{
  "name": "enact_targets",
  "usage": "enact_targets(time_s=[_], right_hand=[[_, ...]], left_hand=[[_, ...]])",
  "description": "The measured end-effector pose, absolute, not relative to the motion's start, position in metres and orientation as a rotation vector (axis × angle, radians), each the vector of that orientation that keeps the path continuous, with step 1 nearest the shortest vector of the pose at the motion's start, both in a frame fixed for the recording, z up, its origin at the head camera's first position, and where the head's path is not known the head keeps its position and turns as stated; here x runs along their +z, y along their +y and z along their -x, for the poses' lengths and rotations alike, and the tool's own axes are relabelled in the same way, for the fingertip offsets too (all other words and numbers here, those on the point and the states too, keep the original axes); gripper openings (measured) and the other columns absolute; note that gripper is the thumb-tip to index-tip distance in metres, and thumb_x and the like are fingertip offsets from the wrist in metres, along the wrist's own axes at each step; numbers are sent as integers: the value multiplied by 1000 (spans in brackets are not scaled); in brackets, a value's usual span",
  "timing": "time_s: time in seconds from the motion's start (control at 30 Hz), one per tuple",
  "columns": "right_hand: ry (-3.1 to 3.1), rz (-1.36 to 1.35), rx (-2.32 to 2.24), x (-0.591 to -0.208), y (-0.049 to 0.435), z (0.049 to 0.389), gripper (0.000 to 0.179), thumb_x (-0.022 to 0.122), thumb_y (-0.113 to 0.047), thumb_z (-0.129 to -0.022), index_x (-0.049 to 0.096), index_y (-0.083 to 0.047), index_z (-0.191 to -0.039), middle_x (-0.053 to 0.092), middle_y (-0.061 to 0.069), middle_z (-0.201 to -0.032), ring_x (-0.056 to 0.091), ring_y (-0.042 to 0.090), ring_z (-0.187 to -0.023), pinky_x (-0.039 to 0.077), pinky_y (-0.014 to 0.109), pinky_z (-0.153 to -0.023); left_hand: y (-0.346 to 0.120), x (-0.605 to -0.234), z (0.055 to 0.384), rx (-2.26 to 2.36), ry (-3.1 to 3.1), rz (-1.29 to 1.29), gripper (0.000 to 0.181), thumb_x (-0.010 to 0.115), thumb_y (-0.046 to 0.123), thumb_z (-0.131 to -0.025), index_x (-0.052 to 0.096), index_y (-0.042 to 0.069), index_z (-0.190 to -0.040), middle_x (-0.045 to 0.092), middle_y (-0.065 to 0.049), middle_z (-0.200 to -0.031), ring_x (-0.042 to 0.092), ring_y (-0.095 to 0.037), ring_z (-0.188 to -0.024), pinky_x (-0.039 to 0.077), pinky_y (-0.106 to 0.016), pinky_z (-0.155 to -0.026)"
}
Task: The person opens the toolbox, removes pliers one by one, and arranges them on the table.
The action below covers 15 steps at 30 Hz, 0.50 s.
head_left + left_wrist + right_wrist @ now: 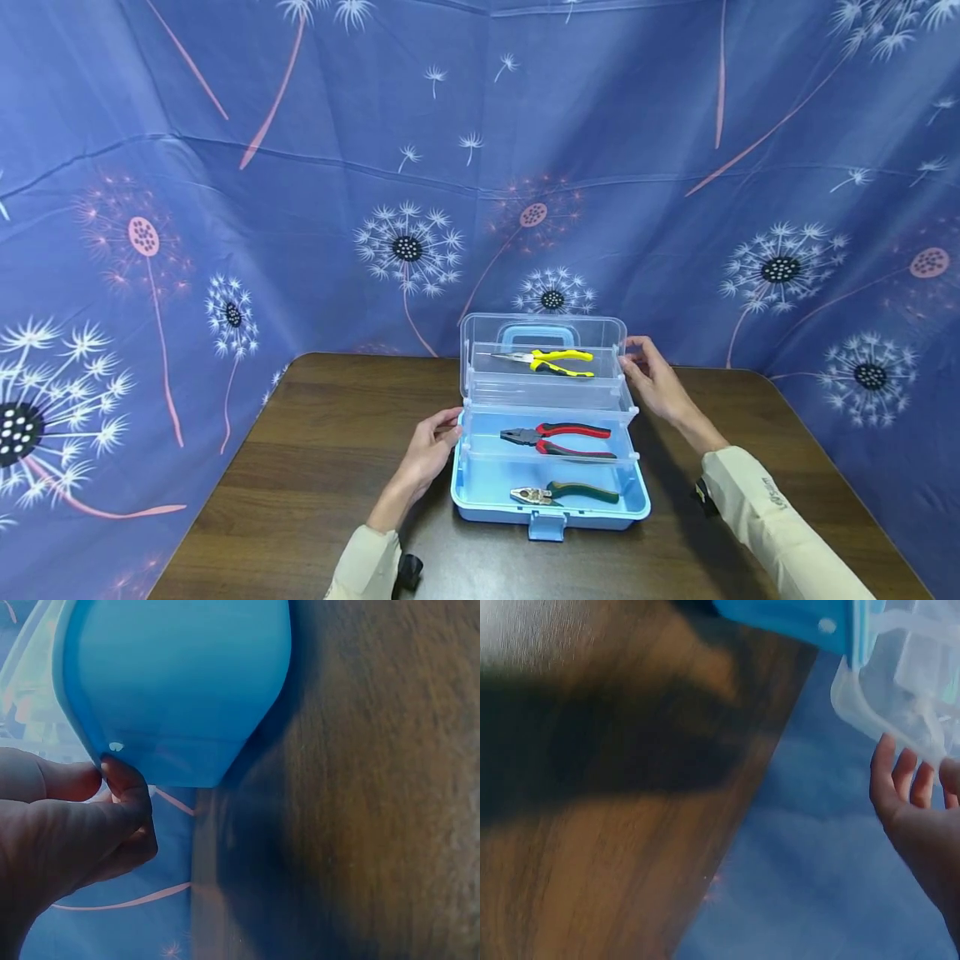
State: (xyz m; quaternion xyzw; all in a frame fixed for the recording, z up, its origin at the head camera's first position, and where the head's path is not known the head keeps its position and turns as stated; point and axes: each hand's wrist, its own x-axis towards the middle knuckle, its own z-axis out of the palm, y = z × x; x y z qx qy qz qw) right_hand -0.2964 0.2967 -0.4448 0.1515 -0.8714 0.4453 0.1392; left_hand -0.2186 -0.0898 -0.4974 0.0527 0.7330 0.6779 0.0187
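A light blue toolbox (480, 507) stands on the table with its clear lid (600, 329) raised and its see-through trays spread out in tiers. Yellow-and-black long-nose pliers (558, 356) lie in the top tier. Below them are red-and-black pliers (555, 433), and dark green-handled pliers (581, 492) rest in the blue base. At the back left corner, my left hand (429, 454) pinches the base's rim between thumb and fingers, seen close in the left wrist view (82, 817). My right hand (654, 383) holds the lid's right edge, fingertips along its border (915, 750).
The brown wooden table (300, 483) reaches back to a blue cloth (315, 233) with a dandelion print, which hangs behind and at both sides. A light blue latch (547, 527) hangs down at the toolbox's front. A light blue handle (536, 331) shows through the lid.
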Motion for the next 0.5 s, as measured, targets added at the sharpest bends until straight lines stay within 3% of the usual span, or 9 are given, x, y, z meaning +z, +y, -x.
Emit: enact_targets(time_s=[0.2, 0.5], right_hand=[[-2653, -442, 1393, -448, 301, 308, 42, 47, 4, -105, 37, 6, -146, 58, 33, -122, 60, 29, -99, 49, 22, -76], [-2794, -346, 1393, -454, 297, 317, 47, 44, 0, -107, 33, 11, -151, 55, 39, -130, 57, 44, -115, 52, 45, -92]], left_hand=[[-88, -499, 218, 2107, 2277, -166, 38, 54, 1, -104, 53, -13, -139, 58, -24, -126, 59, -28, -109, 50, -29, -89], [-86, -496, 216, 2123, 2280, -161, 38, 53, -1, -103, 53, -14, -138, 59, -24, -123, 59, -26, -105, 50, -27, -88]])
